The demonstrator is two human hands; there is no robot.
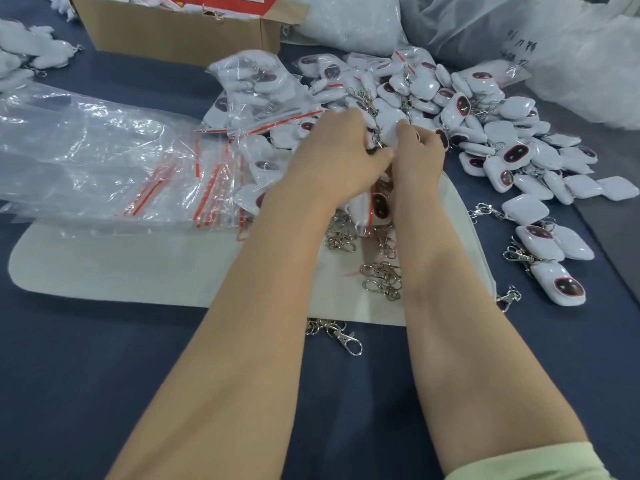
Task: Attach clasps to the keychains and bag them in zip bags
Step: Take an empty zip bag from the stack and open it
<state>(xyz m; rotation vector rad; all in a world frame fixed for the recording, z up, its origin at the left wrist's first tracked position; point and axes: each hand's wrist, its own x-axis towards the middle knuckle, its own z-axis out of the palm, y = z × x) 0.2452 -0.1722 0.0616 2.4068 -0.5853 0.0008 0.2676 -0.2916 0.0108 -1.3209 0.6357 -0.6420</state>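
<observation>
Step in hand: attaching a clasp, judged from grip and position.

Left hand [341, 152] and right hand [417, 155] meet knuckle to knuckle over the far edge of the white mat [138, 268], at the near side of the keychain pile [485, 112]. Fingers of both are curled inward. The right hand pinches a white keychain [393, 131]; the left seems to pinch a metal clasp [380, 144] against it. The join itself is hidden behind the fingers, so I cannot tell if the clasp is hooked on yet.

Supplies:
- Loose clasps [381, 277] lie on the mat, between the forearms.
- Empty zip bags [156, 168] with red seal strips are at the table's left side.
- One filled bag [258, 81] lies beyond them, just in front of the cardboard box [180, 29] at the far edge.
- Keychains already fitted with clasps [543, 242] sit near the right edge, unbagged.

Next move, as judged: hook the clasp through the keychain's loop, then reach left for a zip bag. That needs one hand freed while the other holds the keychain.
</observation>
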